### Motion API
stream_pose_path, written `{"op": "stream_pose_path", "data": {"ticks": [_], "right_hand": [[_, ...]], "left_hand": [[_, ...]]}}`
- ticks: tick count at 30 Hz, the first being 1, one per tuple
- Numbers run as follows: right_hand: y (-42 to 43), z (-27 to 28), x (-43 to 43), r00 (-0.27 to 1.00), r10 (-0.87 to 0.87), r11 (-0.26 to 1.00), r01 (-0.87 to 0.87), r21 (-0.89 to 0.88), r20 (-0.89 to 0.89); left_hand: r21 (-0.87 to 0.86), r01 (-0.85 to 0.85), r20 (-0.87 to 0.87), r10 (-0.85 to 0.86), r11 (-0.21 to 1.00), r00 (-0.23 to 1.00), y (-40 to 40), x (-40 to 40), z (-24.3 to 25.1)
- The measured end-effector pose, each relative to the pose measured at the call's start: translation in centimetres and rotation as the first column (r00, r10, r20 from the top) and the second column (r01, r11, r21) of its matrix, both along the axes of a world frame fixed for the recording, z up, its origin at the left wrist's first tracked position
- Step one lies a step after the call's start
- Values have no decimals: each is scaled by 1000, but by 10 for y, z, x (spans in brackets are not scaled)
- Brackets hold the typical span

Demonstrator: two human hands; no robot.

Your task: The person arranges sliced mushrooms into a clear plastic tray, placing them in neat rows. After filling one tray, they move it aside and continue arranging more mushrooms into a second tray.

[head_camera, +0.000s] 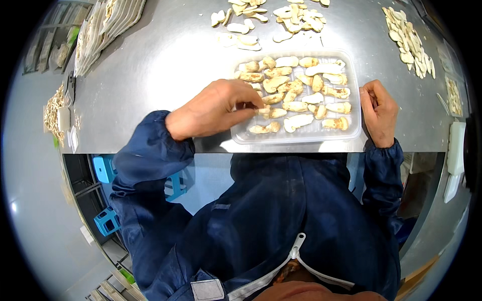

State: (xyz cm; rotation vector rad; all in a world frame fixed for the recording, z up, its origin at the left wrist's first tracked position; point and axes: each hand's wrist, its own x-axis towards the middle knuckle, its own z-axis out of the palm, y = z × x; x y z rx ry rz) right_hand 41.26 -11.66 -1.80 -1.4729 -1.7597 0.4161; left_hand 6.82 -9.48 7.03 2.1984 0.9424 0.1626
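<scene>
A clear plastic tray [297,139] near the table's front edge holds several rows of cream and brown mushroom pieces [295,106]. My left hand [216,109] reaches over the tray's left side. Its thumb and forefinger close on the left end of a small mushroom piece [276,113] in the tray; the other fingers hide pieces behind them. Beside the tray's right rim rests my right hand [380,113], fingers curled in, with nothing visible in it. Whether its knuckles touch the rim is hard to tell.
Sliced mushrooms lie in piles [299,19] beyond the tray and at the far right [408,41]. Stacked white trays [101,34] stand at the back left. A white-handled knife [455,150] is at the right edge. Blue stools [107,220] stand below the steel table [158,75].
</scene>
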Motion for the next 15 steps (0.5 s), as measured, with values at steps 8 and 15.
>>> {"op": "stream_pose_path", "data": {"ticks": [8, 15], "right_hand": [[0, 1, 0, 999, 6, 1000, -7, 17, 46], [0, 3, 0, 999, 2, 1000, -2, 5, 51]], "left_hand": [[121, 51, -48, -45, 991, 998, -19, 7, -12], [277, 69, -119, -37, 958, 992, -28, 8, -13]]}}
